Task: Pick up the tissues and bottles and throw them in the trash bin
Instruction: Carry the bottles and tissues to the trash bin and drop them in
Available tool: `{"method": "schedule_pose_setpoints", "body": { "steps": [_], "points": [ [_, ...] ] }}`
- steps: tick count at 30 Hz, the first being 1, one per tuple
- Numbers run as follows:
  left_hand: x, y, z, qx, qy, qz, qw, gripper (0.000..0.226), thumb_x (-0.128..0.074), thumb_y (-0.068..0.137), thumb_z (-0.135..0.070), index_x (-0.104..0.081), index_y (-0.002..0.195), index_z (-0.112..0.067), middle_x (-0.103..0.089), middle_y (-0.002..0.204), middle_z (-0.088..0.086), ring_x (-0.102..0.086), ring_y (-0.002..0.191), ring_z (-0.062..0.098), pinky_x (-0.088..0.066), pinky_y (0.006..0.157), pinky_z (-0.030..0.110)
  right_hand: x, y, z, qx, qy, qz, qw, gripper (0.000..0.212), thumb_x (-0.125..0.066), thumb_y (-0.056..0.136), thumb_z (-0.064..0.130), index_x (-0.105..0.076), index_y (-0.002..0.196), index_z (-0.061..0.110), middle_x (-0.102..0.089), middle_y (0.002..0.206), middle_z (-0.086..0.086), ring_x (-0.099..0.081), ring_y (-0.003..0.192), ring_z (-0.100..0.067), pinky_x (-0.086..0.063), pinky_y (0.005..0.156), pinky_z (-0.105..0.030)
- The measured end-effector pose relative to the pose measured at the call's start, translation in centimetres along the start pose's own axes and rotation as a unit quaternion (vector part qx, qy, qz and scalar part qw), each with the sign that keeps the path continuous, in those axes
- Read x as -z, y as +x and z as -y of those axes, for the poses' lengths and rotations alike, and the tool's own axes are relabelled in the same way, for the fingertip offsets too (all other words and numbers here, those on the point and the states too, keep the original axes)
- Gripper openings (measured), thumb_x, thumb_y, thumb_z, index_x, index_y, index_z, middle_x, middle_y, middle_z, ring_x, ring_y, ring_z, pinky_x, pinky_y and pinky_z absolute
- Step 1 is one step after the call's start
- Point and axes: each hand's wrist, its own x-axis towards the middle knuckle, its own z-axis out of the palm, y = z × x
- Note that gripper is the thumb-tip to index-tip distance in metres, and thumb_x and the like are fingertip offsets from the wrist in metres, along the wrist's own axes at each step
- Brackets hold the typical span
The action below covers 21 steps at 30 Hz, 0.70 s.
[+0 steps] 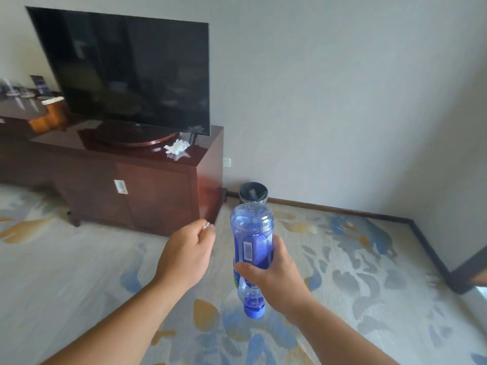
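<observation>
- The bottle (253, 238) is up in the air in front of the person, turned upside down, its blue cap (254, 310) pointing at the carpet (79, 259) and its base towards the trash bin (253, 192)
- The right hand (274, 277) grips it round the lower, labelled part of the body, thumb across the front and fingers wrapped behind
- It looks empty or nearly so, so I'd judge it light; thin clear plastic like that gives under a squeeze and is smooth, so a hold round the waisted middle, as here, seems the safest place
- The left hand (187, 254) is beside the bottle, not touching it, fingers curled in; a pale scrap (207, 225) shows at the fingertips, pinched there, though I can't tell whether it is tissue
- The bin stands on the floor against the wall, just past the corner of the wooden cabinet (147, 185), well ahead of both hands
- A crumpled tissue (178, 147) lies on the cabinet top near its right end, by the foot of the television (126, 75); soft and nearly weightless, it should take a plain pinch anywhere
- Neither bottle nor that tissue has reached the bin yet
</observation>
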Motion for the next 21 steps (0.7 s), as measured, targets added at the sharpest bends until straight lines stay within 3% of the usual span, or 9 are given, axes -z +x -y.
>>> {"method": "schedule_pose_setpoints", "body": {
  "steps": [5,11,19,21],
  "points": [
    [-2.7,11.3,0.6,-0.043,-0.017,0.050,0.998,0.036,-0.042,0.093,-0.028,-0.040,0.063,-0.009,-0.048,0.054,0.009,-0.049,0.056,0.027,-0.040,0.054,0.043,0.2,9.1,1.7,-0.027,0.001,-0.043,0.999,0.046,-0.074,0.057,0.044,-0.050,0.096,0.037,-0.067,0.083,0.012,-0.067,0.072,-0.009,-0.057,0.072,-0.037],
    [-6.2,22.9,1.4,-0.073,-0.026,0.094,0.993,0.037,-0.042,0.093,-0.029,-0.039,0.064,-0.007,-0.046,0.056,0.011,-0.049,0.059,0.029,-0.039,0.054,0.044,1.3,19.5,2.4,-0.047,0.011,-0.081,0.995,0.045,-0.076,0.060,0.042,-0.050,0.096,0.038,-0.066,0.082,0.015,-0.066,0.071,-0.006,-0.055,0.067,-0.029],
    [-15.5,37.4,3.0,-0.074,-0.020,0.110,0.991,0.038,-0.042,0.093,-0.029,-0.038,0.059,-0.013,-0.046,0.051,0.003,-0.046,0.054,0.019,-0.035,0.053,0.040,5.0,36.2,-0.2,-0.067,0.022,-0.095,0.993,0.047,-0.075,0.057,0.044,-0.051,0.096,0.034,-0.067,0.085,0.009,-0.067,0.072,-0.008,-0.055,0.067,-0.029],
    [-18.2,41.8,3.2,-0.065,-0.011,0.105,0.992,0.036,-0.041,0.093,-0.030,-0.041,0.063,-0.009,-0.048,0.055,0.008,-0.047,0.056,0.022,-0.037,0.054,0.041,6.3,41.5,-1.0,-0.066,0.026,-0.094,0.993,0.048,-0.075,0.058,0.043,-0.051,0.097,0.034,-0.067,0.084,0.010,-0.067,0.071,-0.006,-0.055,0.068,-0.029]
  ]
}}
